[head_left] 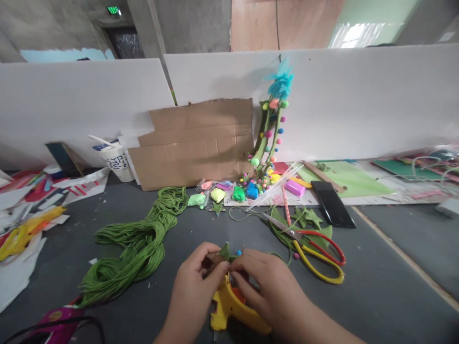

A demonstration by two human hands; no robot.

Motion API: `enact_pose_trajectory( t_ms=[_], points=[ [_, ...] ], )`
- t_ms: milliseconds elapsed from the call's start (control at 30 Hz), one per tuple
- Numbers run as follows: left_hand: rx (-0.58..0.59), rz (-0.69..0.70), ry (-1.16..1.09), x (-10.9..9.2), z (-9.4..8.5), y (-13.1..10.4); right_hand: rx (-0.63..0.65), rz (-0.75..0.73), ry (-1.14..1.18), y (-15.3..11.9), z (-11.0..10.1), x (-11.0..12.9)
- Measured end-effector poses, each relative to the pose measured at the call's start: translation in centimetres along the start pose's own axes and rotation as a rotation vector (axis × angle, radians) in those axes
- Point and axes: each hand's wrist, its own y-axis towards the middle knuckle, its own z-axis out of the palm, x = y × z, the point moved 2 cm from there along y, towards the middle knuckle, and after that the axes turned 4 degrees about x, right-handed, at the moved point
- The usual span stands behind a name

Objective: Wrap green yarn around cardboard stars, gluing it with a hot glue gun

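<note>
At the near middle of the table, my left hand [201,282] pinches a small green felt star [224,250]. From the other side, the closed fingers of my right hand [265,282] meet it at the star's lower edge, and the fingers cover most of it. Just beyond the fingertips a small blue pompom [238,252] shows. Under both hands lies a yellow glue gun [229,306] with an orange trigger, its nozzle end partly hidden by the fingers. Scissors [304,248] with red and yellow handles rest to the right, blades over green felt scraps [281,229].
A bundle of green yarn [136,239] lies at left, near a magenta tool [57,322] with a black cord. Behind are cardboard [197,143], a pompom-trimmed green decoration [267,134], bagged clay [217,194] and a black phone [332,203].
</note>
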Motion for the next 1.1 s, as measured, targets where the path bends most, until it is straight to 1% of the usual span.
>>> enact_pose_trajectory(
  t_ms=[67, 133, 267, 367, 500, 600, 800, 1000, 1100],
  points=[
    [0.097, -0.117, -0.129, 0.2, 0.1, 0.5, 0.030, 0.039, 0.000, 0.3, -0.2, -0.3],
    [0.164, -0.166, -0.205, 0.5, 0.1, 0.8, 0.058, 0.039, -0.009, 0.5, -0.5, -0.5],
    [0.271, -0.244, -0.338, 0.9, 0.2, 0.7, 0.110, -0.066, -0.047, 0.7, -1.3, -0.6],
    [0.335, -0.305, -0.461, 0.9, 0.3, 0.5, 0.121, -0.129, -0.048, 0.7, -2.2, -0.5],
    [0.390, -0.337, -0.582, 0.8, 0.4, 0.3, 0.125, -0.094, 0.032, 0.7, -3.1, -0.6],
    [0.416, -0.359, -0.655, 0.9, 0.5, 0.2, 0.110, -0.069, 0.131, 0.7, -3.3, -0.7],
    [0.416, -0.325, -0.792, 0.9, 0.5, 0.0, 0.067, 0.008, 0.395, 0.8, -2.5, -1.3],
    [0.437, -0.229, -0.817, 0.9, 0.4, 0.0, 0.122, 0.202, 0.902, 0.7, -0.5, -1.6],
    [0.469, -0.143, -0.780, 0.6, 0.4, 0.0, 0.098, 0.252, 0.968, 0.8, -0.2, -1.5]
  ],
)
